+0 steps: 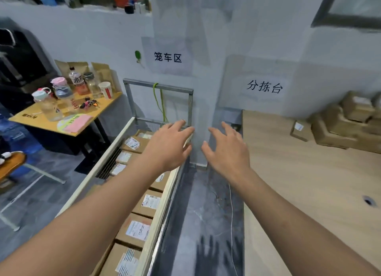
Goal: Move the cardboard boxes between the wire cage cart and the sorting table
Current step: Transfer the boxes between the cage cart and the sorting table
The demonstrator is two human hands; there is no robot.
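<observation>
Both empty, fingers spread: left hand (167,145) over the wire cage cart (158,86) at its right rail (164,214), right hand (226,150) over the floor gap (206,203). Cardboard boxes (138,228) fill the cart, left; stacked boxes (340,127) sit far right on the worktop (299,183). Risk: a lifted box snags the rail or drops into the gap.

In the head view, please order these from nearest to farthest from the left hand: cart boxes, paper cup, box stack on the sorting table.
1. cart boxes, just beside and under the left hand.
2. paper cup, left, on the yellow table.
3. box stack, far right.
</observation>
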